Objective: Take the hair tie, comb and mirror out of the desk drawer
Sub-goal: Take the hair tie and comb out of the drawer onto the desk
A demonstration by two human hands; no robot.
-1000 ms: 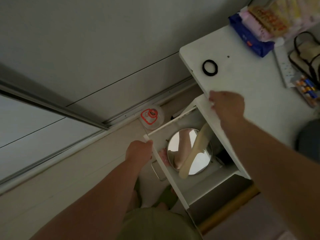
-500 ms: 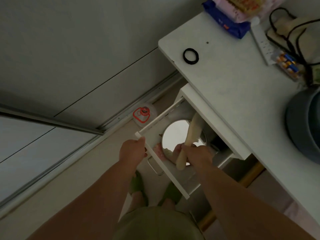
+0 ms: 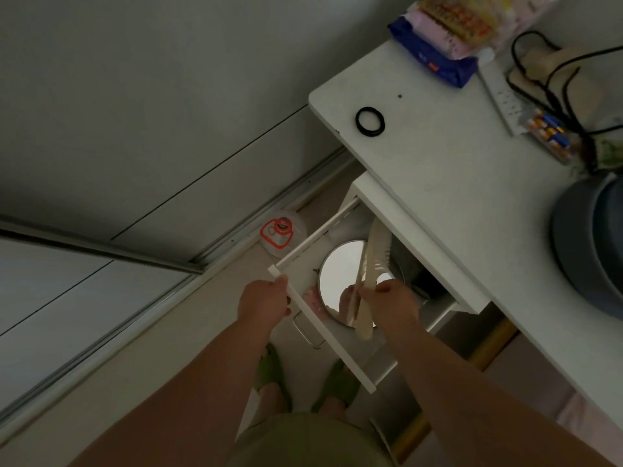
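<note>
right hand (image 3: 392, 303) grips comb (image 3: 371, 274) over open drawer (image 3: 323, 332); white desk (image 3: 455, 183) above.

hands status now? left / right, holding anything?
Left hand: closed on the front edge of the open drawer.
Right hand: closed on the comb, over the mirror.

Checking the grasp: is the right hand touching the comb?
Touching. The head view shows the right hand closed around the comb near its lower end, above the mirror.

Bare forearms, no sleeves; olive-green shorts (image 3: 303, 439); green slippers (image 3: 269, 369) on both feet.
</note>
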